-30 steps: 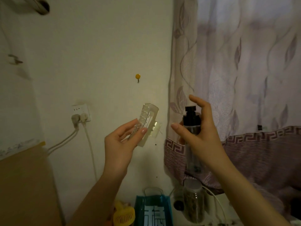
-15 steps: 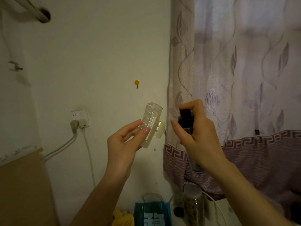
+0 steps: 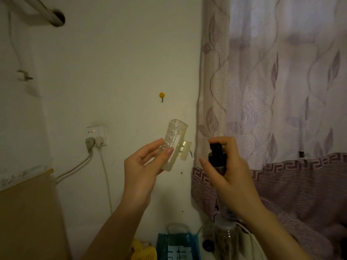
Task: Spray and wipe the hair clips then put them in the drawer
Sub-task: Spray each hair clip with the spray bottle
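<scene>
A clear, pale yellowish claw hair clip (image 3: 175,144) is held up in front of the wall, pinched between the thumb and fingers of my left hand (image 3: 143,167). To its right, my right hand (image 3: 230,173) grips a spray bottle with a black pump head (image 3: 216,156). My index finger lies on top of the pump, and the nozzle faces the clip a short gap away. The hand hides most of the bottle's body. No drawer or wiping cloth is in view.
A patterned curtain (image 3: 272,109) hangs on the right. A wall socket (image 3: 96,135) with two plugs and cords sits to the left, above a brown board (image 3: 28,212). Below are a blue bag (image 3: 177,246), a yellow fan (image 3: 143,250) and a clear jar (image 3: 226,239).
My right index finger has come down from raised above the pump onto its top, and the bottle has moved closer to the clip. My left hand keeps holding the clip.
</scene>
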`<state>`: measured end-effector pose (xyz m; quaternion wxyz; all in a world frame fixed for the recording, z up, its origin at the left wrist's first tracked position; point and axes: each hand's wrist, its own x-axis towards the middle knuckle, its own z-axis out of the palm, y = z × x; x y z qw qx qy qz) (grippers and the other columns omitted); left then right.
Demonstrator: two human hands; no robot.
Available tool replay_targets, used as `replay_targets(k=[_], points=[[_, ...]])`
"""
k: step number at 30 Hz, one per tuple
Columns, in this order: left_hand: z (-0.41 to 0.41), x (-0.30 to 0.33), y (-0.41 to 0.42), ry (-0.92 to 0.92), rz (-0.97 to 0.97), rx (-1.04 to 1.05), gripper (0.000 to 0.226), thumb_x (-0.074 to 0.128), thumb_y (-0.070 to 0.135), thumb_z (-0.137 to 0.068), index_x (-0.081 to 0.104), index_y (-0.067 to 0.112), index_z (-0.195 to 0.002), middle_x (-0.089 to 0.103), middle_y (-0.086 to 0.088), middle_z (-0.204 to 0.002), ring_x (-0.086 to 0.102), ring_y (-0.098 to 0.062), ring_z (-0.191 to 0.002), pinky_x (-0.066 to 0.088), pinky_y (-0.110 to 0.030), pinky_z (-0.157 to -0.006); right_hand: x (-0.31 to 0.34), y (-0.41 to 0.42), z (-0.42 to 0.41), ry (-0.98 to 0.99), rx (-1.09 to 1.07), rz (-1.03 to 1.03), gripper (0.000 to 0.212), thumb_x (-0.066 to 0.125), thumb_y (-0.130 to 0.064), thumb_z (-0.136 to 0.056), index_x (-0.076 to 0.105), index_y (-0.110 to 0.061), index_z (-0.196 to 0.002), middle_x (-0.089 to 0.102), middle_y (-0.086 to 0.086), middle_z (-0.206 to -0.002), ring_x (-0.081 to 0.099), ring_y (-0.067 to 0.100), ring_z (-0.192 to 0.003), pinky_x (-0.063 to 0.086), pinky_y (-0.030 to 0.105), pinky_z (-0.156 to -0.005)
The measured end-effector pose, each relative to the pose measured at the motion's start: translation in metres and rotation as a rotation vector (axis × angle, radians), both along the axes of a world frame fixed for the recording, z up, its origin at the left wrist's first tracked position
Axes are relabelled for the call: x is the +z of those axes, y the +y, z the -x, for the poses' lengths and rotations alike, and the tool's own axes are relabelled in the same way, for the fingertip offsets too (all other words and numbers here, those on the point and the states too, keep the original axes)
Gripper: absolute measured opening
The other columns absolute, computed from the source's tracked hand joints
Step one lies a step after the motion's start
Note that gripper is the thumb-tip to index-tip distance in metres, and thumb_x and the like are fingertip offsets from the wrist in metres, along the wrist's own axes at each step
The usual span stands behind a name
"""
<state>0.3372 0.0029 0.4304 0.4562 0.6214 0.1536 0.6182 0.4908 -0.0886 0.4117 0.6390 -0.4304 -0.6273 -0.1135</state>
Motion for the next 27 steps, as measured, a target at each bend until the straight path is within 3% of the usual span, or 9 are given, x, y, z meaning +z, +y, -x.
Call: replay_targets(k=[7, 12, 18, 23, 27], points=[[0.003, -0.002, 0.000, 0.020, -0.025, 0.004, 0.046, 0.074, 0.036, -0.063, 0.070, 0.028, -0.108, 0.074, 0.008, -0.101, 0.068, -0.010, -0.098, 0.056, -0.019, -0.070, -0.006, 0.002, 0.000, -0.014, -0.025, 0.047, 0.026, 0.061, -0.019, -0.089, 0.041, -0.033, -0.097, 0.056, 0.004, -0.079, 0.056, 0.012, -0.059, 0.048, 0.019, -0.050], [0.006, -0.002, -0.002, 0.045, -0.112, 0.020, 0.038, 0.075, 0.022, -0.063, 0.068, 0.028, -0.100, 0.073, 0.018, -0.090, 0.069, 0.001, -0.085, 0.051, -0.009, -0.065, -0.004, -0.002, -0.002, 0.115, 0.113, 0.045, 0.037, 0.065, -0.015, -0.086, 0.044, -0.036, -0.108, 0.056, 0.003, -0.085, 0.062, 0.002, -0.058, 0.049, 0.016, -0.049], [0.005, -0.011, -0.004, 0.165, -0.217, 0.119, 0.041, 0.079, 0.013, -0.067, 0.067, 0.032, -0.101, 0.072, 0.021, -0.093, 0.068, 0.001, -0.087, 0.051, -0.010, -0.071, -0.001, -0.001, -0.006, 0.237, 0.177, 0.050, 0.073, 0.071, -0.045, -0.066, 0.038, -0.041, -0.130, 0.066, -0.006, -0.088, 0.066, 0.008, -0.075, 0.054, 0.023, -0.067], [0.003, -0.015, -0.009, 0.245, -0.300, 0.148, 0.041, 0.080, 0.014, -0.066, 0.067, 0.031, -0.101, 0.070, 0.024, -0.092, 0.067, 0.004, -0.084, 0.049, -0.007, -0.069, -0.002, 0.002, -0.010, 0.291, 0.212, 0.069, 0.083, 0.076, -0.041, -0.062, 0.037, -0.040, -0.136, 0.066, -0.008, -0.107, 0.064, 0.009, -0.102, 0.057, 0.034, -0.083], [0.001, -0.018, -0.017, 0.256, -0.344, 0.159, 0.049, 0.074, 0.037, -0.059, 0.069, 0.025, -0.106, 0.069, 0.025, -0.096, 0.066, 0.004, -0.084, 0.050, -0.007, -0.067, -0.004, 0.002, -0.012, 0.367, 0.260, 0.101, 0.084, 0.075, -0.033, -0.063, 0.037, -0.035, -0.138, 0.065, -0.007, -0.109, 0.065, 0.002, -0.097, 0.057, 0.022, -0.064]])
